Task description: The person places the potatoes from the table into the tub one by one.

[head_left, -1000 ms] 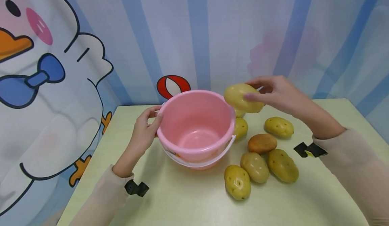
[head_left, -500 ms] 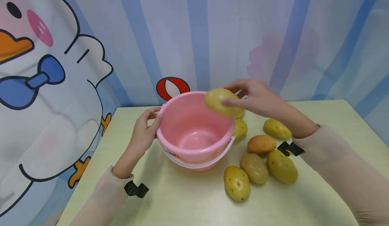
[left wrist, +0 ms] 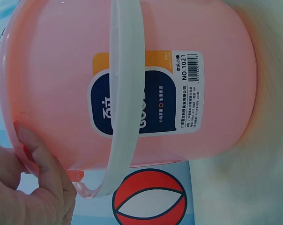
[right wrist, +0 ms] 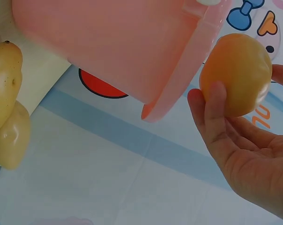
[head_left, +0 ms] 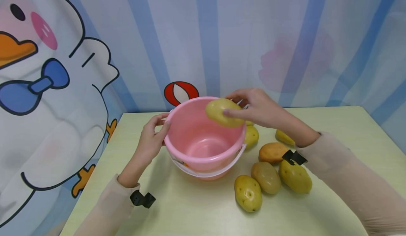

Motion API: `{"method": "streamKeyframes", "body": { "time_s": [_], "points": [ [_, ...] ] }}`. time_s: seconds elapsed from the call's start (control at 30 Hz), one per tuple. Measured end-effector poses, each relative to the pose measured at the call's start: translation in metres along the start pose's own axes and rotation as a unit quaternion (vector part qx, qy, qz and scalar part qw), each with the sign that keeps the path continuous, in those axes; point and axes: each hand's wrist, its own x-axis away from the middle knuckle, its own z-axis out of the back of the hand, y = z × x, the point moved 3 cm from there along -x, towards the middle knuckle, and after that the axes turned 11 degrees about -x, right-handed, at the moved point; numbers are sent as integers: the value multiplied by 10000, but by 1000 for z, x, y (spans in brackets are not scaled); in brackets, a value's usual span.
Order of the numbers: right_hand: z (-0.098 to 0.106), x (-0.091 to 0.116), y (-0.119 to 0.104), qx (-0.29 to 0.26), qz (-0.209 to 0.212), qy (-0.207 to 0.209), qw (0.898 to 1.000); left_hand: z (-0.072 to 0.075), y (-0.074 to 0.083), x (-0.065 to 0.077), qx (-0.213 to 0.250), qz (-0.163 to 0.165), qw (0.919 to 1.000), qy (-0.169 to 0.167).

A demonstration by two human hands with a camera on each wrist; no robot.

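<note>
A pink bucket (head_left: 206,158) with a white handle (left wrist: 127,93) stands upright on the table, and its visible inside holds nothing. My left hand (head_left: 151,135) grips the bucket's rim on the left, thumb and fingers on either side of the edge. Over the right part of the bucket's opening, my right hand (head_left: 258,107) holds a yellow potato (head_left: 223,112) between thumb and fingers. In the right wrist view that potato (right wrist: 235,75) is just above the rim, apart from it. A label (left wrist: 146,93) shows on the bucket's side in the left wrist view.
Right of the bucket lie several potatoes, among them a brownish one (head_left: 272,152), a pale one (head_left: 265,177) and a yellow one (head_left: 248,193) nearest the front. Others are partly hidden behind the bucket and right arm. A printed curtain (head_left: 234,45) hangs behind the table (head_left: 190,211).
My right hand has carried the potato leftward and slightly down, from beside the bucket's right rim to over its opening. The left hand keeps its grip on the rim.
</note>
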Motion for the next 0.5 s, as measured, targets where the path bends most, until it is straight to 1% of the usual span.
{"method": "streamKeyframes", "body": {
  "time_s": [0.1, 0.27, 0.5],
  "points": [
    [0, 1, -2, 30, 8, 34, 10000, 0, 1, 0, -21, -7, 10000, 6],
    [4, 3, -2, -88, 16, 184, 9998, 0, 1, 0, -9, -61, 10000, 14],
    [8, 8, 1, -154, 41, 227, 9996, 0, 0, 0, -17, -48, 10000, 47]
  ]
}}
